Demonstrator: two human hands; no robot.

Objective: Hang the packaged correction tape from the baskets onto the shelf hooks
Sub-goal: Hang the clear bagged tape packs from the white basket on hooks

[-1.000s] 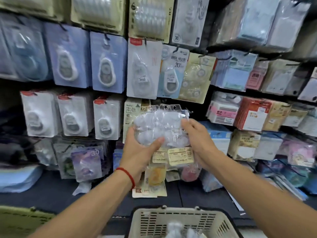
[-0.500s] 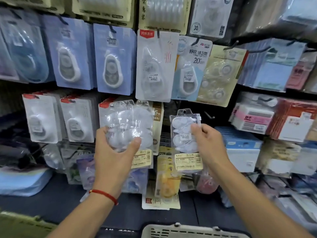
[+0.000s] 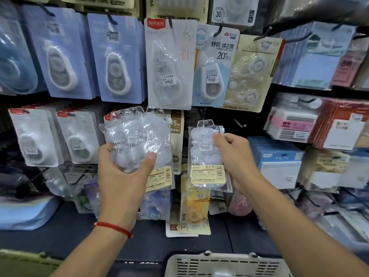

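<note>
Between right grip (image 3: 232, 156) fingers, single correction tape pack (image 3: 206, 154).

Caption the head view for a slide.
Left hand holds a stack of packets; right hand lifts a single packet toward a bare hook.

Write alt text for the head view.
A person's left hand grips a bundle of clear correction tape packs while the right hand pinches a single pack below an empty hook on a crowded stationery shelf. A basket sits below.

Basket (image 3: 225, 263) cropped by bottom edge
</note>
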